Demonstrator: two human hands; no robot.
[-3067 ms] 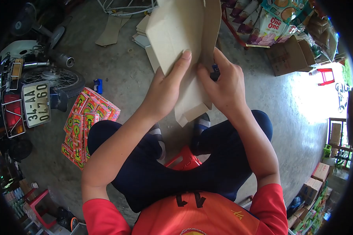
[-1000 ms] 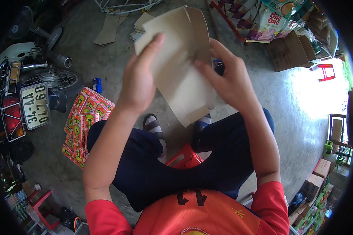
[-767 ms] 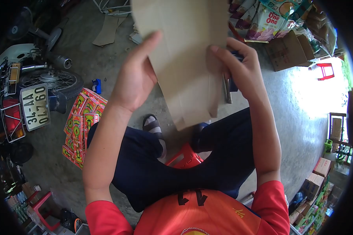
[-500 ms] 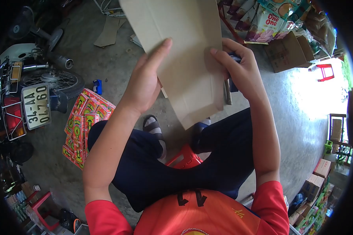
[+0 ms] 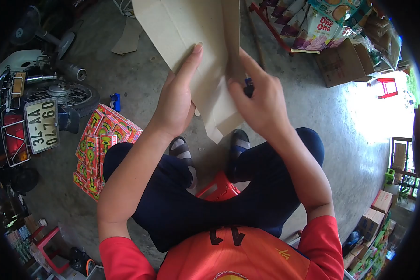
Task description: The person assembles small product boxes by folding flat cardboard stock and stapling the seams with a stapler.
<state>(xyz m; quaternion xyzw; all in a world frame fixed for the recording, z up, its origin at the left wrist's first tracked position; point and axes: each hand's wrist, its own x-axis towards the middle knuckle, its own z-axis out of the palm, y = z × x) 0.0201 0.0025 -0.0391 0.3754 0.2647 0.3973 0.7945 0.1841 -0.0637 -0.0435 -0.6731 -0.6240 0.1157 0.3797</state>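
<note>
A long tan cardboard sheet (image 5: 196, 46) is held up in front of me, over my feet. My left hand (image 5: 179, 95) grips its left edge, thumb flat on the upper face and fingers hidden underneath. My right hand (image 5: 259, 93) is closed around the right edge, where a long side strip (image 5: 232, 37) stands bent up along a crease. A small dark blue and black object (image 5: 248, 87) shows between my right thumb and fingers, mostly hidden; I cannot tell what it is. The sheet's near corner points down toward my sandals.
Stacked red-and-green packets (image 5: 100, 147) lie by my left knee, near a small blue object (image 5: 115, 102). A motorbike (image 5: 37, 112) stands at left. An open cardboard box (image 5: 343, 63) and snack bags (image 5: 319, 28) are at upper right. A red stool (image 5: 219, 186) is beneath me.
My right hand has moved left and turned inward, bending the sheet's right side up along a crease. The sheet has shifted slightly left and away; my left hand keeps its grip.
</note>
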